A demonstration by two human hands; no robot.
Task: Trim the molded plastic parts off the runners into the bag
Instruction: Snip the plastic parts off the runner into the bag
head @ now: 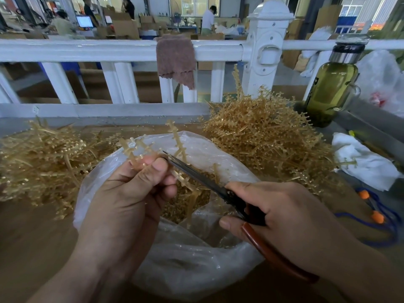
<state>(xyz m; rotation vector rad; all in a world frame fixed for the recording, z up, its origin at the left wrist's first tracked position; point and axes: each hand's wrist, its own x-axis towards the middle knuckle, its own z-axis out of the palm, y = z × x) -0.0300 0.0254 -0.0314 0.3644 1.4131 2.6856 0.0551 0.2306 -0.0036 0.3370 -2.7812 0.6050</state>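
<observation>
One runner (129,151) sits pinched in the left fingers (157,169) above the bag (196,270); right fingers (251,187) clamp the scissors (196,174).

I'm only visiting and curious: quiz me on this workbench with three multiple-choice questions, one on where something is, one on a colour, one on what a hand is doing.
1. Where does the brown cloth hang?
A. over the white rail
B. on the floor
C. round a wrist

2. What colour are the handles of the scissors?
A. blue
B. reddish-brown
C. white

3. What is the left hand doing?
A. lying flat
B. pinching a runner above the bag
C. hanging idle

Answers: A, the cloth drapes over the rail; B, the handle under the right hand is reddish-brown; B, the thumb and fingers grip the runner over the open bag.
</observation>
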